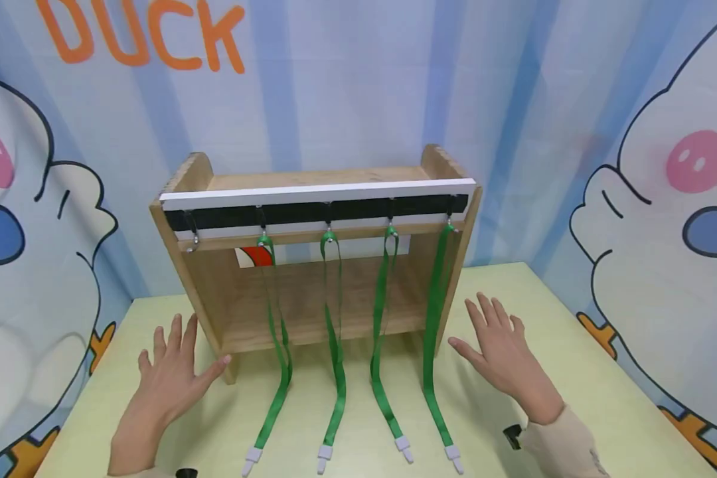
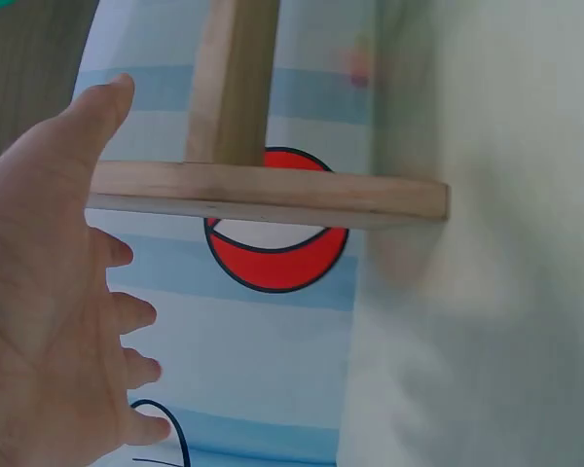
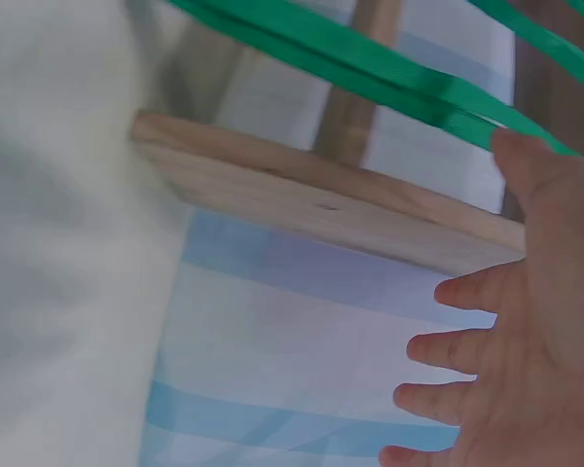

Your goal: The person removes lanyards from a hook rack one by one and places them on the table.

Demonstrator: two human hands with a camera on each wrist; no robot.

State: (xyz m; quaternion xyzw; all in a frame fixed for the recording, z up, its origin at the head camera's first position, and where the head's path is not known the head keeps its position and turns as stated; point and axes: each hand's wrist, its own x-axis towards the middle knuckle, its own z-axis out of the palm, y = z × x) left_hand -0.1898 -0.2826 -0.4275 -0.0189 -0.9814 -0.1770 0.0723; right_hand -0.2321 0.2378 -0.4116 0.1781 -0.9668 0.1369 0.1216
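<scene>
Four lanyards (image 1: 435,305): hanging from the rack (image 1: 301,292)
Left hand (image 1: 170,378): hovering beside it, spread
Right hand (image 1: 506,352): hovering, spread

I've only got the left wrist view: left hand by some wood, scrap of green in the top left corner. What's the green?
Observer: A lanyard, most likely. The head view shows four green lanyards hanging along the front of a wooden rack.
Operator: Any spot free up there?
Observer: Yes, the leftmost hook is bare.
Operator: And the far side?
Observer: The right hand is there, fingers spread, holding nothing.
</scene>
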